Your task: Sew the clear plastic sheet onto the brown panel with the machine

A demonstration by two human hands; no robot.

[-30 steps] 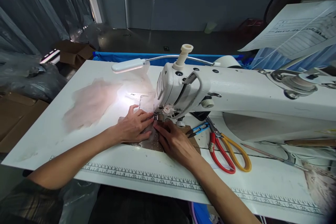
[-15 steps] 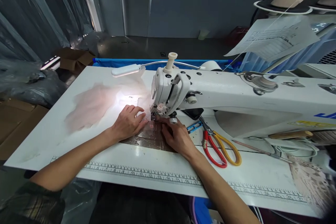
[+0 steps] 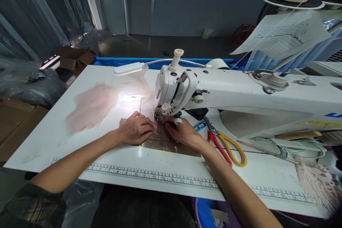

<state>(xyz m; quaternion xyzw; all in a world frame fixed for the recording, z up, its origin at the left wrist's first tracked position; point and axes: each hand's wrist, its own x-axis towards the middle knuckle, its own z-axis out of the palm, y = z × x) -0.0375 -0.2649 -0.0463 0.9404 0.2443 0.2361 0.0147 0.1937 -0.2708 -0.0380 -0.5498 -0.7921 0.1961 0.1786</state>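
Observation:
My left hand (image 3: 137,128) rests on the machine bed just left of the needle, its fingers curled together; what they pinch is too small to make out. Close to the presser foot (image 3: 157,117), my right hand (image 3: 183,133) has thumb and forefinger drawn together, with their hold partly hidden under the head of the white sewing machine (image 3: 171,89). Sheer pale pink fabric (image 3: 93,107) spreads over the table behind and left of the needle. Under both hands lies a shiny brown sheet (image 3: 176,148), with a thin thread-like line across it.
Scissors (image 3: 232,148) with red and yellow handles lie right of my right hand, beside a blue tool (image 3: 200,125) and a dark flat object (image 3: 197,113). A ruler strip (image 3: 149,176) runs along the front edge. Lace (image 3: 316,181) lies far right. A lamp (image 3: 129,68) lights the fabric.
My left hand has shifted slightly right and its spread fingers have curled together. My right hand has stayed by the presser foot. The view has shifted slightly.

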